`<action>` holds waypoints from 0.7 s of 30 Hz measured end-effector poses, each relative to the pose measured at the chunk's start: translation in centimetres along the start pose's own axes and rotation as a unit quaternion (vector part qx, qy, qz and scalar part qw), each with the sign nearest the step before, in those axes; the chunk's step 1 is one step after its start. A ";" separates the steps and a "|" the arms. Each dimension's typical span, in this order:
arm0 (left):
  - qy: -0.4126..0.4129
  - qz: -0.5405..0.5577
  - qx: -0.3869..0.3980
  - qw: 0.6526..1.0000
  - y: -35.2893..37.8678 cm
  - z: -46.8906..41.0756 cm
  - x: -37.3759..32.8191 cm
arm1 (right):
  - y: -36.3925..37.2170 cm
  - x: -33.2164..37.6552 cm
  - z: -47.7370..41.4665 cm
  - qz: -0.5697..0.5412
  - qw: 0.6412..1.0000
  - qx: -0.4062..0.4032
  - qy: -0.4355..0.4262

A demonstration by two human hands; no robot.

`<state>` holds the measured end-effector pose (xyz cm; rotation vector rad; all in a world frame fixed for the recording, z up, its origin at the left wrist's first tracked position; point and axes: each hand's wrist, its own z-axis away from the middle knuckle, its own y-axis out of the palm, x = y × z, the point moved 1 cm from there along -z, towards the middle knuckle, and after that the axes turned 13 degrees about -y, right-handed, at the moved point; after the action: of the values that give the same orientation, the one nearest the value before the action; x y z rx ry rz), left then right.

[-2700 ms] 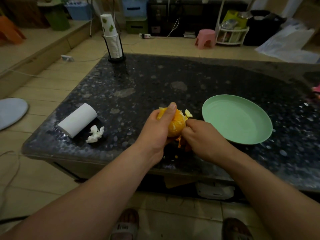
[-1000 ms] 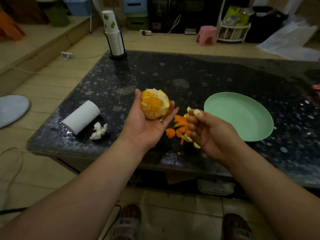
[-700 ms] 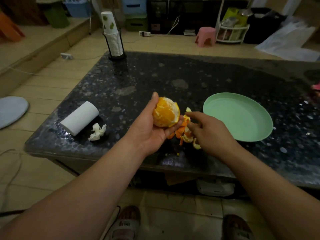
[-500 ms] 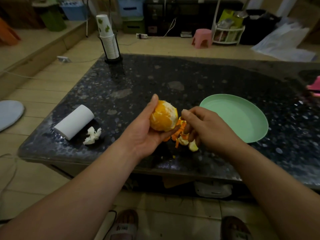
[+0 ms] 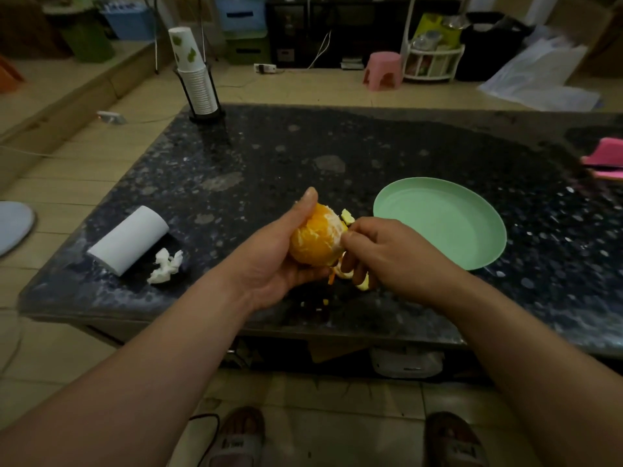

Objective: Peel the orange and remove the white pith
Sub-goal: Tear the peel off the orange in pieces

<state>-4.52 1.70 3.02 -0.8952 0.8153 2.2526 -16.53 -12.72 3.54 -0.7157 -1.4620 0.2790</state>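
A mostly peeled orange (image 5: 317, 238), with pale pith streaks on its flesh, sits in my left hand (image 5: 273, 256), thumb over its top and fingers curled beneath. My right hand (image 5: 387, 254) is against the orange's right side, thumb and forefinger pinching at its surface. Loose peel pieces (image 5: 350, 276) lie on the dark table just under my right hand, and one pale piece (image 5: 347, 216) shows behind the orange. Part of the peel pile is hidden by my right hand.
An empty green plate (image 5: 441, 227) lies to the right of my hands. A paper roll (image 5: 129, 240) and a crumpled tissue (image 5: 165, 271) lie at the left. A cup stack in a holder (image 5: 197, 82) stands at the far left corner. The table's front edge (image 5: 168, 315) is near my wrists.
My left hand turned the orange and brought it back over the peel pile. My right hand, which had been apart and open-fingered a second ago, moved in and now pinches at the orange.
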 end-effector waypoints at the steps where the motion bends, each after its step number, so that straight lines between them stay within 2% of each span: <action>1: 0.004 -0.012 -0.002 1.000 0.1 0.0 0.1 | -0.1 0.1 0.0 0.017 1.000 0.003 0.000; 8: 0.037 -0.065 -0.008 0.997 0.6 -0.5 0.6 | 0.3 -0.1 -0.2 0.121 0.993 0.003 -0.015; 14: 0.035 -0.047 -0.016 0.998 0.0 -0.4 0.2 | 0.7 -0.1 -0.4 0.037 0.999 -0.006 0.003; 19: 0.045 -0.068 -0.019 0.996 -0.2 -0.3 -0.1 | 0.4 0.1 -0.5 0.103 0.995 0.001 -0.001; 21: 0.047 -0.085 -0.017 0.995 -0.1 -0.3 -0.1 | 0.3 0.0 -0.4 0.092 0.996 0.002 0.002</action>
<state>-4.23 1.53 2.84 -1.0529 0.7163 2.0949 -16.07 -12.56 3.37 -0.8481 -1.3931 0.4206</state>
